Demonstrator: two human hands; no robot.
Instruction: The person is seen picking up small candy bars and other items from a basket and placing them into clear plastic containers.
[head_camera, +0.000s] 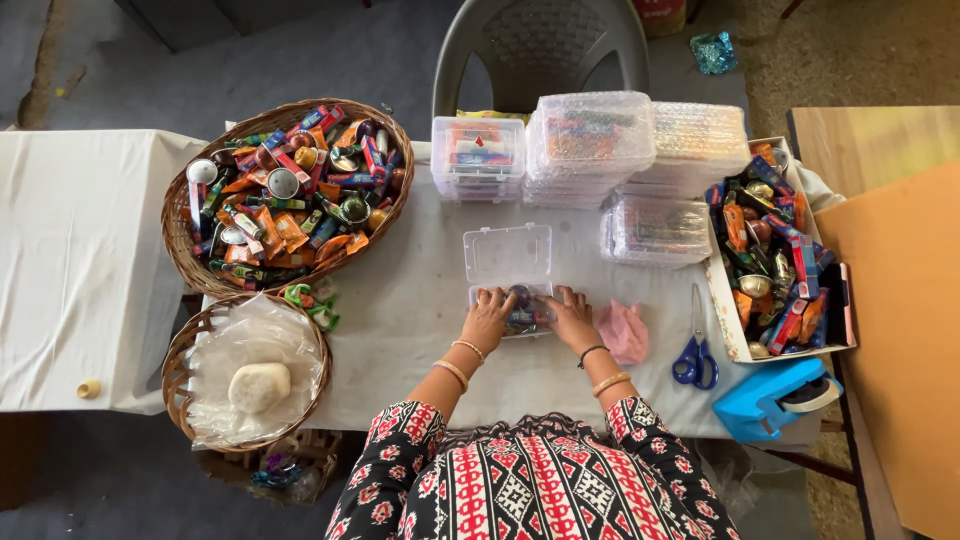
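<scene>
Your left hand (487, 317) & right hand (572, 318) press flat, fingers spread, on small round items in the clear plastic box (509, 275), lid up, near the table (400, 330) front edge.

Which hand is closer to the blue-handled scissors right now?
Right. The right hand rests on the open clear box, with only the pink cloth between it and the scissors. The left hand is on the box's far side.
</scene>
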